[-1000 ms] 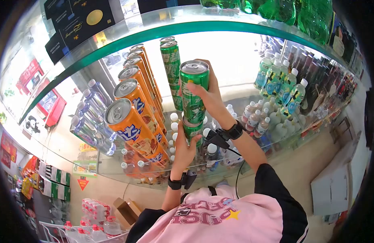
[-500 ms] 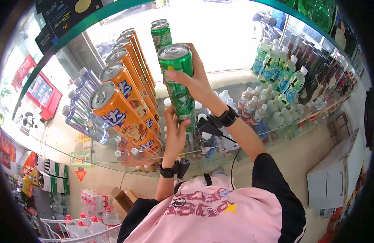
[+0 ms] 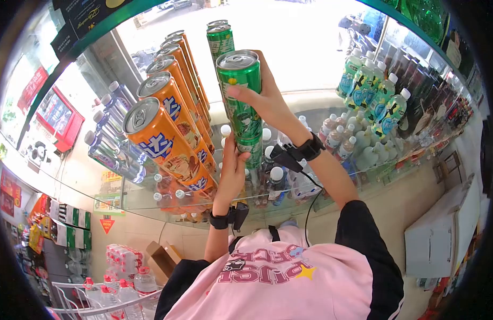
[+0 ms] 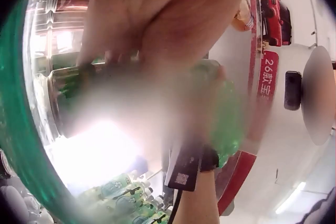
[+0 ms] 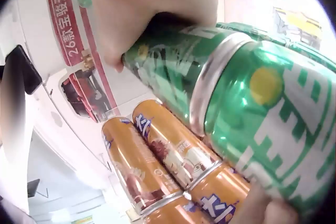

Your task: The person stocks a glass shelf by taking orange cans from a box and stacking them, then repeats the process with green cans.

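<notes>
Two green soda cans stand end to end over the glass shelf in the head view. My right hand (image 3: pixel 268 104) grips the upper can (image 3: pixel 242 73), its thumb across the front of the label. Lower down, my left hand (image 3: pixel 233 176) holds the bottom can (image 3: pixel 250 150) low on its side, fingers and thumb around it. The right wrist view shows the cans meeting at a silver rim (image 5: pixel 212 82), with fingertips (image 5: pixel 275 213) on the lower one. Behind them is another stack of green cans (image 3: pixel 220 40). The left wrist view is mostly blurred by the hand.
Stacked orange cans (image 3: pixel 164 141) form a row just left of the hands. Clear bottles (image 3: pixel 114 154) stand farther left, green-labelled bottles (image 3: pixel 372 101) at the right. White-capped bottles (image 3: pixel 277 178) sit below the glass. A green-edged glass shelf (image 3: pixel 113 29) hangs above.
The head view has tilted, so the shelf and cans sit higher in the picture. Both hands keep hold of the green cans, the lower can more covered by the left hand a half second ago.
</notes>
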`<state>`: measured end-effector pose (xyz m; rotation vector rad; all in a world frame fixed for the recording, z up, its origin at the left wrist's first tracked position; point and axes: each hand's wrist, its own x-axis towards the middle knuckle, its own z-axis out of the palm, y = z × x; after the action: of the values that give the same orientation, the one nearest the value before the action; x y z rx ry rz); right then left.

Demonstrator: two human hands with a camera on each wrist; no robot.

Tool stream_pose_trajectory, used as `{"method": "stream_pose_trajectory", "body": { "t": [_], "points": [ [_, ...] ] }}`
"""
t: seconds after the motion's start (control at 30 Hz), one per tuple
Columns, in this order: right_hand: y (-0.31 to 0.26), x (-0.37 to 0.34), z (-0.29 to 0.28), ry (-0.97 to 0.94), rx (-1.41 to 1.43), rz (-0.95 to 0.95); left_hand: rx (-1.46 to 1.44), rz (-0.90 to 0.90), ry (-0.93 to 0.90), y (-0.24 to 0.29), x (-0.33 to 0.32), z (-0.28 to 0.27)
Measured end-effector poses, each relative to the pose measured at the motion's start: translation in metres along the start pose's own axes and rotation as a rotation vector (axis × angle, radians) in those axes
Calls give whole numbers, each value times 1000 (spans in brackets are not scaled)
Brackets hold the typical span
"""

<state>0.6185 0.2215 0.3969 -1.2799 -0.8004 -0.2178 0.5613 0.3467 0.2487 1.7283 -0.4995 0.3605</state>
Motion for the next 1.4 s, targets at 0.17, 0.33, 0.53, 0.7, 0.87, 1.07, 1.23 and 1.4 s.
{"method": "stream_pose_trajectory", "body": {
  "t": [0.17, 0.33, 0.53, 0.7, 0.87, 1.07, 1.23, 1.4],
  "points": [
    [5, 0, -6, -34, -85, -64, 88, -3, 12, 6, -2, 1],
    [9, 7, -29, -203, -121, 103, 8, -21, -15, 4, -2, -1],
    [49, 31, -48, -466, 28, 119, -2, -9, 8, 7, -1, 1],
    [41, 32, -34, -609, 382, 122, -29, -27, 21, 6, -1, 1],
    [54, 29, -31, -565, 506, 154, -21, -6, 35, 1, -3, 2],
    [55, 24, -25, -513, 555, 182, -101, -3, 45, 1, -1, 4],
    [55, 22, -26, -415, 450, 146, -160, -1, 67, 1, 0, 9],
    [56, 23, -25, -476, 489, 148, -87, -33, 129, 9, -2, 11]
  ]
}}
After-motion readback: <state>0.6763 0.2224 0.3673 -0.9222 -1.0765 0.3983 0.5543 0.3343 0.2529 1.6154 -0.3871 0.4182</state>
